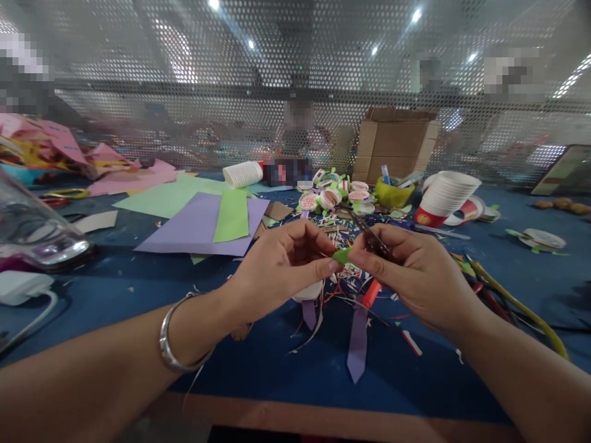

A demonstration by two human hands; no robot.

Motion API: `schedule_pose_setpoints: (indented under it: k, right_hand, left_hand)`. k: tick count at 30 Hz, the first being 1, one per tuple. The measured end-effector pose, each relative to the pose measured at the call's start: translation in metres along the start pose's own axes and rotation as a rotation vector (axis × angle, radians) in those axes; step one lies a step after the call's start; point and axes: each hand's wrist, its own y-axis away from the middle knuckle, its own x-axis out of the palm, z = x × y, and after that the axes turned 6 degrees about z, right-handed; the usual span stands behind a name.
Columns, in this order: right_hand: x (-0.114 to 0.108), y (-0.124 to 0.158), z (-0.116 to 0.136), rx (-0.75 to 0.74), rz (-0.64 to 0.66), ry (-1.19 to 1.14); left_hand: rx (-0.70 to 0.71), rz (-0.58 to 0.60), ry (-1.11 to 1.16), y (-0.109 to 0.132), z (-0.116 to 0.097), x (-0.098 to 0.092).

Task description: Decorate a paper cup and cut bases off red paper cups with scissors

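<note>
In front of me, my left hand (pixel 295 255) pinches one side of a small green paper piece (pixel 341 255) between thumb and fingers. The thumb and forefinger of my right hand (pixel 397 264) are closed at its other side. A dark slim tool (pixel 372 235) also lies in my right hand, its thin end pointing up and left; its kind is not clear. Under the hands are thin paper scraps (pixel 346 280), a pointed purple paper strip (pixel 357 347) and a red object (pixel 371 293). A white round piece (pixel 308 291) is partly hidden behind my left hand.
Purple paper (pixel 184 224) and a green strip (pixel 232 215) lie left. Several small paper-cup crafts (pixel 330 198) are piled behind the hands. Stacked paper cups (pixel 447 195), a yellow-green bowl (pixel 392 194) and a cardboard box (pixel 394 147) stand right, before a perforated screen (pixel 258 74).
</note>
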Motion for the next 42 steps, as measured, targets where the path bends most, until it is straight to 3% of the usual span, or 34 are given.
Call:
schedule_pose_setpoints:
  k: [11,15,22,28,42]
  right_hand:
    - [0.005,-0.001,0.004,0.03,0.015,0.057]
    - [0.007,-0.003,0.006,0.033,0.019,0.043]
    - [0.005,-0.003,0.001,0.054,-0.003,0.014]
    - [0.006,0.0,-0.003,0.168,0.096,-0.264]
    - [0.007,0.003,0.009,0.272,0.239,-0.386]
  left_hand:
    - [-0.001,-0.015,0.028,-0.001,0.003,0.005]
    - [-0.067,-0.01,0.046,-0.002,0.002,0.006]
    - [-0.191,-0.042,0.32,-0.005,0.002,0.005]
    - [-0.364,-0.057,0.649,-0.013,-0.006,-0.005]
    - [-0.381,-0.071,0.827,-0.014,-0.015,-0.006]
